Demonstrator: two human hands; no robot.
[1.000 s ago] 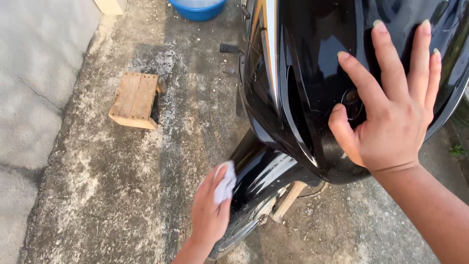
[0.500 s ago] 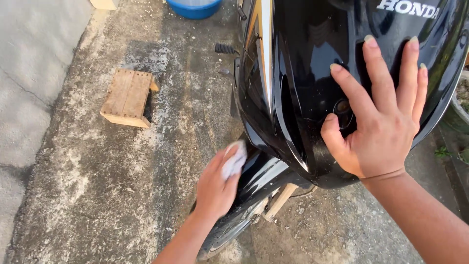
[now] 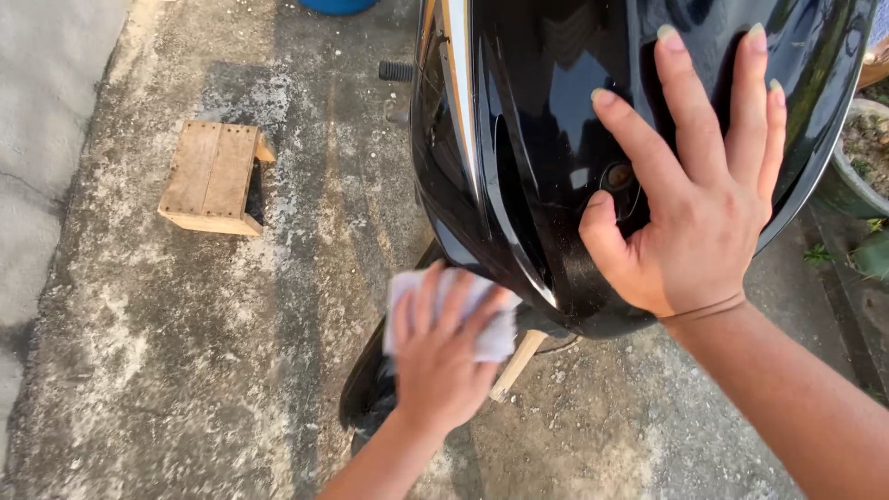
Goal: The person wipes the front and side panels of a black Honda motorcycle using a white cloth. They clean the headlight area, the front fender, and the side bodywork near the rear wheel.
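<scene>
A glossy black motorcycle body panel (image 3: 546, 139) fills the upper middle of the view, with its black front mudguard (image 3: 370, 389) below. My left hand (image 3: 440, 361) presses a small white cloth (image 3: 495, 333) against the top of the mudguard, just under the panel's lower edge. My right hand (image 3: 699, 213) lies flat on the panel with fingers spread, the thumb beside a small round keyhole (image 3: 619, 176). The wheel beneath the mudguard is mostly hidden by my left hand.
A low wooden stool (image 3: 213, 176) stands on the rough concrete ground (image 3: 185, 352) at the left. A blue tub (image 3: 338, 5) shows at the top edge. A plant pot (image 3: 857, 157) sits at the right. A black footpeg (image 3: 395, 70) sticks out left of the bike.
My left hand has slid the white cloth up and to the right along the mudguard, now spread flat under the panel's edge. My right hand stays on the panel; the view has shifted.
</scene>
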